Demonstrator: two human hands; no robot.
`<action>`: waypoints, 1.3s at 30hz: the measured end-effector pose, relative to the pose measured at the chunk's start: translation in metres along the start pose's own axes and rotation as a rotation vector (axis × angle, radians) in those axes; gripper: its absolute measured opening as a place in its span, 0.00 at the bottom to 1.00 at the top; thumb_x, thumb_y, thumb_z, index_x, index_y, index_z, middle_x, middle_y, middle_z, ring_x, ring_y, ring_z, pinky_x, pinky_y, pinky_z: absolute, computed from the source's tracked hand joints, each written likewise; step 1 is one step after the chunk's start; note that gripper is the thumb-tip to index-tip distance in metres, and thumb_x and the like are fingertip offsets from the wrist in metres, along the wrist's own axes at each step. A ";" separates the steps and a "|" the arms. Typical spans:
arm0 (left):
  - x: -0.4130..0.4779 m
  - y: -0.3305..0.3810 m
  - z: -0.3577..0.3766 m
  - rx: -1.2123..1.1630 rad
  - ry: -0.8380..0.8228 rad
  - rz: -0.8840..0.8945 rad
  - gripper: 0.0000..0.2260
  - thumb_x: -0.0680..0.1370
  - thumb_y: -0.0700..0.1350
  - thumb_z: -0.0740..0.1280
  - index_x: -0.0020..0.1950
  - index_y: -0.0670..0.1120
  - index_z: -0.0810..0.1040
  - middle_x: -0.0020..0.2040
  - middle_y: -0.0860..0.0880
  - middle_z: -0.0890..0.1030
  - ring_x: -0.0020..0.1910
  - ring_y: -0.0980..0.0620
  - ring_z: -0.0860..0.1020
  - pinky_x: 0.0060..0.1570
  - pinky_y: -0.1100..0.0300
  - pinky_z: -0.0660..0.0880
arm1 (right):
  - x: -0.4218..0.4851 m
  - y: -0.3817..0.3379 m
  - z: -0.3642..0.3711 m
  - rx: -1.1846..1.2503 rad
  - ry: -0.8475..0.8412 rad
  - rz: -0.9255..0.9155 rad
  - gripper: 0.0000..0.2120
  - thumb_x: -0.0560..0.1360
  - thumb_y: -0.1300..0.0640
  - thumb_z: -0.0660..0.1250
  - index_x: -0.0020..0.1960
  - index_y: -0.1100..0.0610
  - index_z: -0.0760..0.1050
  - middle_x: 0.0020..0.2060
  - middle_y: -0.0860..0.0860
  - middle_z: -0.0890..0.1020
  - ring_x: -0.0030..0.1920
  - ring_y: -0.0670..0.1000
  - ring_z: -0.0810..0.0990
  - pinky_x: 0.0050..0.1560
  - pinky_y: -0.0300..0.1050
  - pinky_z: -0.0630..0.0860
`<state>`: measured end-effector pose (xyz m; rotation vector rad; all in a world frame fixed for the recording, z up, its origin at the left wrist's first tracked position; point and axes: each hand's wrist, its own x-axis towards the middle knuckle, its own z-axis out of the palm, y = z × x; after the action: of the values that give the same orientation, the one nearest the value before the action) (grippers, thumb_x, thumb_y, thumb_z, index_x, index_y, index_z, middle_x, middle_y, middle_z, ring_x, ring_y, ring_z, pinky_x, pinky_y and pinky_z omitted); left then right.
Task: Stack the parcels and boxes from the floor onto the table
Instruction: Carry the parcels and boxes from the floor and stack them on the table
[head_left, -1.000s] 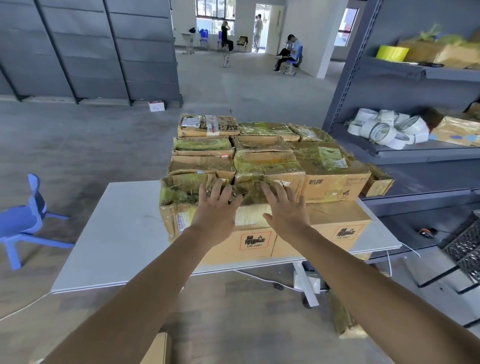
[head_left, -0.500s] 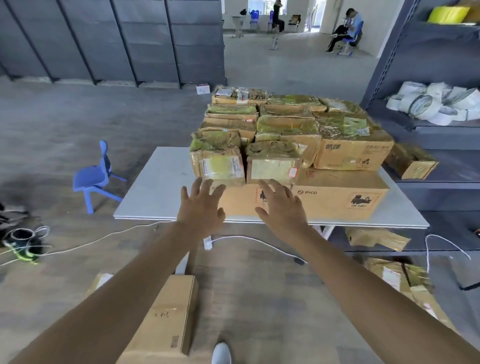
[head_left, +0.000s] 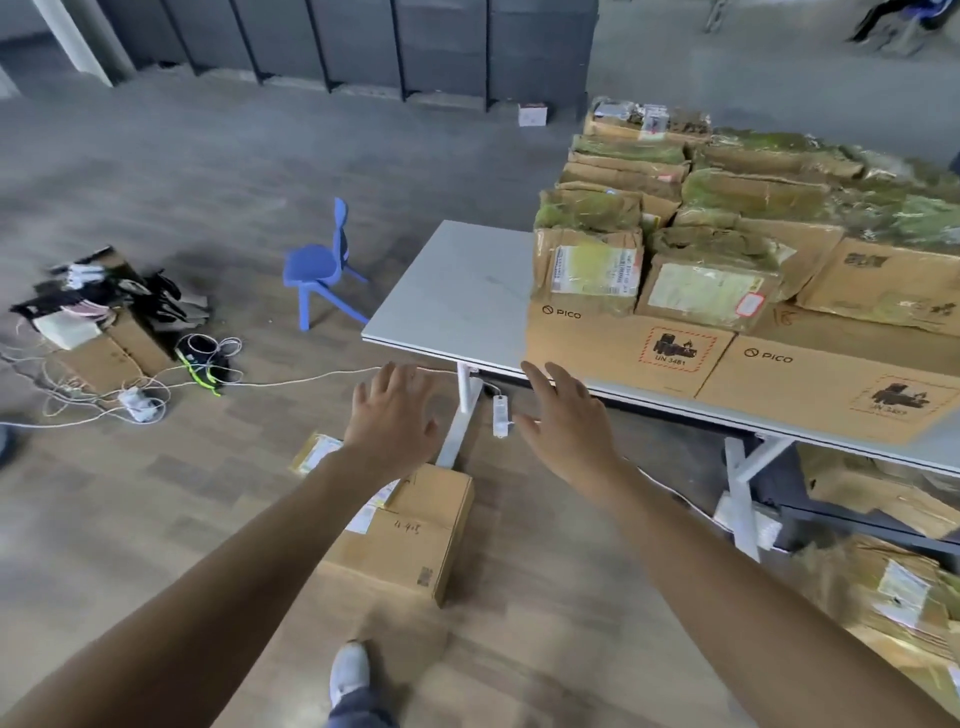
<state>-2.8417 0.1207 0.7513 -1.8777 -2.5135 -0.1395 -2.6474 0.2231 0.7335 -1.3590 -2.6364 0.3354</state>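
Hovering before the near edge of the counter (head_left: 467, 280): two bare hands, both holding nothing. Entry one, the left hand (head_left: 392, 415): fingers spread and nearly straight, palm down, in the air above the floor, seen just over the far end of a brown cardboard box (head_left: 410, 535). Entry two, the right hand (head_left: 566, 423): fingers likewise spread, palm down, close by the counter's front rim; whether it touches the rim cannot be told. The cardboard box lies flat on the wooden floor at the foot of a white counter leg (head_left: 460, 431), with handwriting and paper labels on its top and a printed code on its side face. A small parcel (head_left: 316, 451) lies flat on the floor just left of that box, partly hidden by the left forearm. On the right part of the counter, two large PICO cartons (head_left: 618, 345) sit side by side along the front edge, each with a hazard mark. On top of them stand rows of smaller taped parcels (head_left: 589, 260), running toward the back. Under the counter, to the right, more brown parcels (head_left: 893, 587) are heaped on the floor. A white power strip (head_left: 501, 415) hangs by its cord near the leg. Elsewhere: a blue plastic chair (head_left: 319, 265) left of the counter; tangled cables (head_left: 208, 345) and gear on cardboard well to the left; one light shoe (head_left: 349, 670) at the bottom edge.
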 end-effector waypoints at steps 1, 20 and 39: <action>-0.001 -0.013 0.003 -0.001 -0.001 -0.011 0.24 0.76 0.49 0.61 0.72 0.51 0.63 0.70 0.46 0.65 0.72 0.45 0.59 0.67 0.46 0.62 | 0.007 -0.011 0.008 -0.006 -0.004 -0.007 0.29 0.79 0.45 0.60 0.77 0.48 0.55 0.75 0.52 0.60 0.71 0.57 0.65 0.64 0.55 0.69; 0.093 -0.380 0.181 -0.155 -0.379 -0.158 0.27 0.75 0.51 0.64 0.73 0.51 0.62 0.71 0.47 0.64 0.72 0.46 0.60 0.68 0.48 0.63 | 0.186 -0.233 0.257 0.008 -0.345 0.117 0.27 0.79 0.45 0.60 0.75 0.47 0.56 0.70 0.50 0.65 0.66 0.57 0.69 0.60 0.54 0.71; 0.172 -0.474 0.616 -0.021 -0.710 -0.484 0.54 0.63 0.67 0.73 0.77 0.54 0.44 0.75 0.41 0.48 0.72 0.37 0.56 0.63 0.41 0.68 | 0.230 -0.161 0.639 -0.021 -0.495 -0.056 0.29 0.78 0.44 0.61 0.77 0.46 0.58 0.74 0.53 0.62 0.69 0.56 0.68 0.59 0.53 0.74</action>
<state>-3.3121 0.1966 0.1132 -1.4491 -3.3858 0.6132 -3.0590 0.2397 0.1700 -1.3460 -3.0658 0.7212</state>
